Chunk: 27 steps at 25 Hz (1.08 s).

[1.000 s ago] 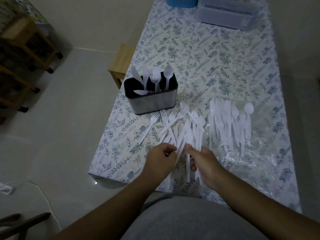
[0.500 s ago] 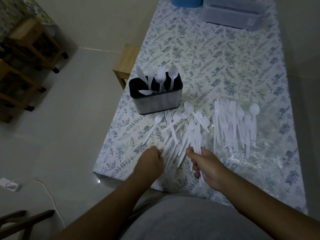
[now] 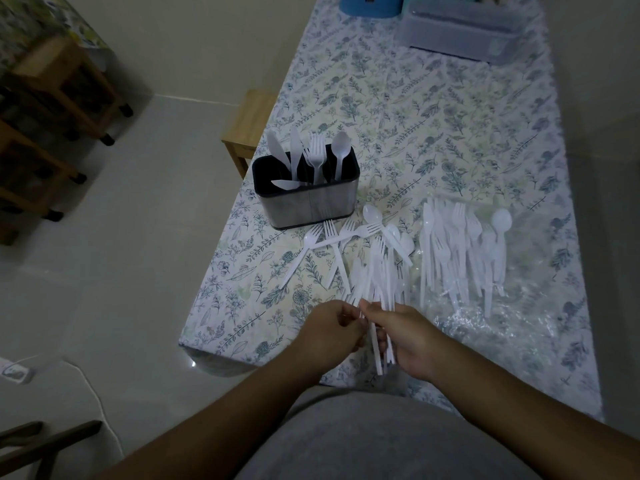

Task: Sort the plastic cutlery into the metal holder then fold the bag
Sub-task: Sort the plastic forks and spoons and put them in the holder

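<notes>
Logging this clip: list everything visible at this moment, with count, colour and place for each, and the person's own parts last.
metal holder: one, steel with black rim, left part of table; holds a few white knives, a fork and a spoon.
loose forks: several, white, on the cloth in front of the holder.
held bundle: many pieces, white, fanned out from the hands.
cutlery pile: many pieces, white, lying on the bag.
bag: one, clear plastic, right near side of table.
table: one, leaf-print cloth.
clear box: one, far end.
blue container: one, far end.
stool: one, wooden, left of table.
left hand: pinches the bundle's handles.
right hand: grips the bundle.
</notes>
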{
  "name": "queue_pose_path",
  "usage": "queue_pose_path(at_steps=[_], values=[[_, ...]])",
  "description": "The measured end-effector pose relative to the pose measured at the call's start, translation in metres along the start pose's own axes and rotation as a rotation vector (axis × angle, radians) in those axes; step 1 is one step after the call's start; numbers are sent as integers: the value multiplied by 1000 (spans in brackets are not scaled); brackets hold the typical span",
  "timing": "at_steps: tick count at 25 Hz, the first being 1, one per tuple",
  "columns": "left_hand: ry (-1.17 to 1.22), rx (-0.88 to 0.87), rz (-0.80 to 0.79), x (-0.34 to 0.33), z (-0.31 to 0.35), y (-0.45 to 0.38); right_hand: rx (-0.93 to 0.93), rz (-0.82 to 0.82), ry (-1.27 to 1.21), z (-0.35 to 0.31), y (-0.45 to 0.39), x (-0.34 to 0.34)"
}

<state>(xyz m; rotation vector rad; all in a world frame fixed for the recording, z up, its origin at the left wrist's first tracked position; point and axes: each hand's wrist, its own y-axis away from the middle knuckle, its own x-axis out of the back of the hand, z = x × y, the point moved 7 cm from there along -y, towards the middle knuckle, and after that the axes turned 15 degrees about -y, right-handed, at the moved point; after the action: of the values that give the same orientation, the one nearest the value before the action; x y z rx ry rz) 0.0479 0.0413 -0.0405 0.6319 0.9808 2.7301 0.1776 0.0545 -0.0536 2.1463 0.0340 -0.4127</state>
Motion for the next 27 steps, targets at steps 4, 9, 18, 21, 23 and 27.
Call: queue_pose_path(at_steps=[4,9,18,21,23,27], values=[[-61,-34,69,3,-5,1,60,94,-85,-5,-4,12],[-429,-271,90,3,13,4,67,24,-50,-9,-5,1],[-783,-152,288,20,-14,-43,87,65,36,-2,-3,15],[-801,-118,298,22,-21,-46,-13,92,-29,0,-2,18],[-768,-83,290,28,-22,-44,-59,93,-87,3,-1,18],[-559,-17,268,32,-24,-31,-18,52,-175,3,-4,14]])
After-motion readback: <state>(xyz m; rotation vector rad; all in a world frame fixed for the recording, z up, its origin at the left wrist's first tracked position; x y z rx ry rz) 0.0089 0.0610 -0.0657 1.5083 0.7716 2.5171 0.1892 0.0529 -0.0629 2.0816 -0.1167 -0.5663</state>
